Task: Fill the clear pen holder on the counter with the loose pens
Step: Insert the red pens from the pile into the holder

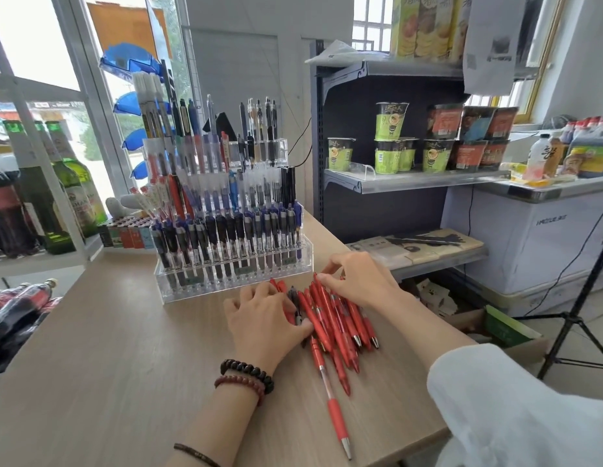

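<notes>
Head view: both hands are on the pile of loose red pens (330, 318), which lies on the counter (108, 348) just in front of the clear pen holder (205, 288), by its right front corner.

The left hand (263, 318) curls its fingers over the pile's left edge, with the thumb pressed against a red pen from the near side. We read that as a loose pinch on a few pens. The right hand (360, 281) has bent fingers, and its fingertips (322, 279) nip the far ends of the pens nearest the holder.

The step, as we judge it, is gathering and squaring the pile before slotting.
- Line the pens up the same way round.
- Lift one or two at a time rather than a fistful.
- Drop each pen straight down into a slot so it doesn't knock its neighbours.
- Sort out the dark pen (295, 299) first, since it likely belongs in a different row.

Counts:
- One holder with about four stepped tiers. The front row holds roughly fourteen pens and looks full. We cannot tell which slots higher up are free.
- About a dozen loose red pens. They overlap, so the count is not exact.
- One dark pen in the pile.
- One long red pen (333, 406) lying apart, toward the near edge.
- Two bead bracelets (246, 375) at the left wrist.
</notes>
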